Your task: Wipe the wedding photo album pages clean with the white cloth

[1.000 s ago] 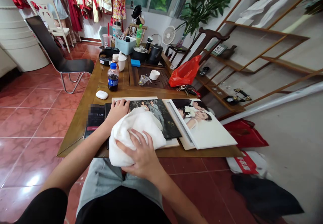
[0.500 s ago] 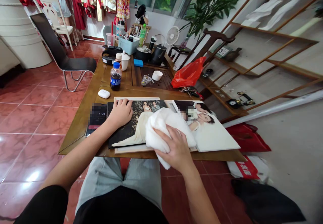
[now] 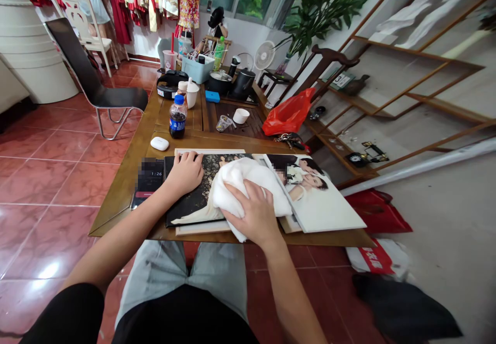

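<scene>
My left hand (image 3: 185, 173) lies flat on a dark framed wedding photo panel (image 3: 194, 195), near its top left corner, holding nothing. My right hand (image 3: 251, 212) grips a crumpled white cloth (image 3: 242, 184) and presses it on the panel's right part. The cloth hides the middle of that photo. To the right, a white-toned wedding portrait panel (image 3: 325, 209) leans on the stack, its left edge close to the cloth. Under the dark panel shows a pale board edge (image 3: 201, 228). A smartphone (image 3: 149, 180), with its screen lit, lies just left of my left hand.
The wooden table (image 3: 232, 236) ends in a front edge at my knees. Beyond the panels stand a cola bottle (image 3: 177, 118), a white earbud case (image 3: 160, 143) and a bunch of keys (image 3: 289, 140). A red plastic bag (image 3: 289, 111) sits at the table's far right corner.
My right hand and the cloth have moved right across the dark panel, then slightly back left. The left hand stays in place. The white portrait panel now rests at a slightly different angle.
</scene>
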`<move>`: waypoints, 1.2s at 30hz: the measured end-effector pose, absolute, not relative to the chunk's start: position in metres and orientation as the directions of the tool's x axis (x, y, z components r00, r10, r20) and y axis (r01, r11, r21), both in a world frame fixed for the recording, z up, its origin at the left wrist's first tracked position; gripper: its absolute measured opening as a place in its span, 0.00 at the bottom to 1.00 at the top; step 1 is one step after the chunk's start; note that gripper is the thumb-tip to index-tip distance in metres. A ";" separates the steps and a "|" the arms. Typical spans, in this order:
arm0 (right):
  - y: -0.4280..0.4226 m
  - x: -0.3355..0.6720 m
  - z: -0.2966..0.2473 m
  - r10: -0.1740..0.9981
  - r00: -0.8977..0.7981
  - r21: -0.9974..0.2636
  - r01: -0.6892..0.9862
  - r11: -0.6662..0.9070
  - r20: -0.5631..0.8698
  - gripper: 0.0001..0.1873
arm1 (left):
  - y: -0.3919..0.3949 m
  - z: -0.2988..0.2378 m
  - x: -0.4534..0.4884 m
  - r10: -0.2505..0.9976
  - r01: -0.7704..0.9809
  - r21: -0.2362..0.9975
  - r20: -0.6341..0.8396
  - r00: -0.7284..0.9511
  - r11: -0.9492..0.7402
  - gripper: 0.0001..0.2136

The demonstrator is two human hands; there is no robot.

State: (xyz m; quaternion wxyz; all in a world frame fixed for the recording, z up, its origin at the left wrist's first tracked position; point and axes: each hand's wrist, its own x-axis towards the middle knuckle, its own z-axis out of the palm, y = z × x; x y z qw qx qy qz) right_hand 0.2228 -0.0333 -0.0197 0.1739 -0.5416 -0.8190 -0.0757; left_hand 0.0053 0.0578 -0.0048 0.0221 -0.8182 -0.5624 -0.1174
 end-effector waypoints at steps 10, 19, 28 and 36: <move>-0.022 0.198 -0.010 0.838 -0.470 -0.115 0.850 0.515 0.277 0.34 | 0.059 -0.003 0.002 0.913 0.917 0.105 0.185 0.363 -0.385 0.22; 0.004 0.252 -0.017 0.907 -0.296 -0.162 0.921 0.355 0.300 0.32 | 0.060 -0.006 0.004 0.912 0.922 0.087 0.210 0.354 -0.378 0.22; 0.010 0.235 -0.014 0.907 -0.270 -0.104 0.943 0.317 0.322 0.32 | 0.059 -0.005 0.004 0.912 0.921 0.099 0.213 0.350 -0.377 0.22; 0.023 0.200 -0.006 0.888 -0.387 -0.093 0.903 0.420 0.249 0.35 | 0.060 -0.006 0.004 0.918 0.924 0.107 0.201 0.342 -0.367 0.20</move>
